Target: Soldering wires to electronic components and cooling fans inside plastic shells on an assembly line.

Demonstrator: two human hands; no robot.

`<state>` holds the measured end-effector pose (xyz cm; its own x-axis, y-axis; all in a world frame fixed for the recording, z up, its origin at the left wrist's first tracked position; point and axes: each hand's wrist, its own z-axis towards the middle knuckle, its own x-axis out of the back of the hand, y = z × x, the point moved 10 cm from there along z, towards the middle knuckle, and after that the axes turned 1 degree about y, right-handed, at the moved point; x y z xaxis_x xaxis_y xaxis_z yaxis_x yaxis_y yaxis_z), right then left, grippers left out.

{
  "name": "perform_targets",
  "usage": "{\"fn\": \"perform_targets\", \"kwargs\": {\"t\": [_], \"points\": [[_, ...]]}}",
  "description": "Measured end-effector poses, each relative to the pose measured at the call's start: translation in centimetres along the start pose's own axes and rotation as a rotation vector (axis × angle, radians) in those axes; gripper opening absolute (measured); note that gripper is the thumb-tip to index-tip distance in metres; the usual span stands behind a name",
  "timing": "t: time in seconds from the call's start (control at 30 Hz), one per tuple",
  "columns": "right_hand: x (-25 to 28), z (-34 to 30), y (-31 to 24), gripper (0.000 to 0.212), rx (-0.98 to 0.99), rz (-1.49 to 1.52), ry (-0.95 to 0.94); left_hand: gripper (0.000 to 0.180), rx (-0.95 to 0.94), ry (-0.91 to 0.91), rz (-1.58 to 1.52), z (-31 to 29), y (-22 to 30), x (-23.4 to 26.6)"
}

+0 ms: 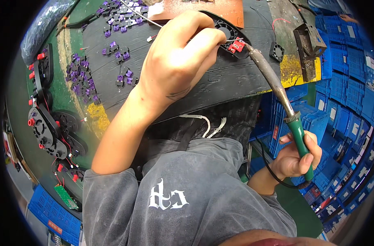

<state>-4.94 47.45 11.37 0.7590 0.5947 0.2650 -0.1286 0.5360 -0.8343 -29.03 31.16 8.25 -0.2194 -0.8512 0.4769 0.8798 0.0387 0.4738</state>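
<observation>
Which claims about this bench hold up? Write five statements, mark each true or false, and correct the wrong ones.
1. The right hand holds a soldering iron by its green handle. True.
2. The left hand lies flat and empty. False: its fingers are bent, pinching a thin strand.
3. Purple-and-black pieces lie scattered on the black work surface. True.
4. The iron's tip is over the loose small fan. False: it is right by the red piece, and that fan lies farther right.
5. Blue crates stand on the person's right. True.
</observation>
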Motion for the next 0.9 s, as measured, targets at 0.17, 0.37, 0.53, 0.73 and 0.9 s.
{"fn": "perform_targets", "kwargs": {"t": [0.17, 0.37, 0.53, 0.73, 0.9], "points": [[0.0, 0.0, 0.1, 0.044, -0.007, 0.016, 0.026, 0.027, -0.015, 0.008, 0.010, 0.1, 0.1, 0.1], [-0.1, 0.2, 0.0, 0.043, -0.006, -0.001, 0.011, 0.025, -0.026, 0.023, 0.001, 0.2, 0.5, 0.2], [0.0, 0.1, -0.1, 0.043, -0.014, -0.003, 0.017, 0.024, -0.048, 0.026, 0.022, 0.0, 0.6, 0.3], [-0.2, 0.2, 0.0, 0.043, -0.007, -0.007, 0.012, 0.023, -0.032, -0.004, 0.068, 0.9, 1.3, 0.4], [0.0, 0.1, -0.2, 0.044, -0.007, 0.003, 0.019, 0.023, -0.068, 0.029, 0.059, 0.0, 0.6, 0.4]]}}
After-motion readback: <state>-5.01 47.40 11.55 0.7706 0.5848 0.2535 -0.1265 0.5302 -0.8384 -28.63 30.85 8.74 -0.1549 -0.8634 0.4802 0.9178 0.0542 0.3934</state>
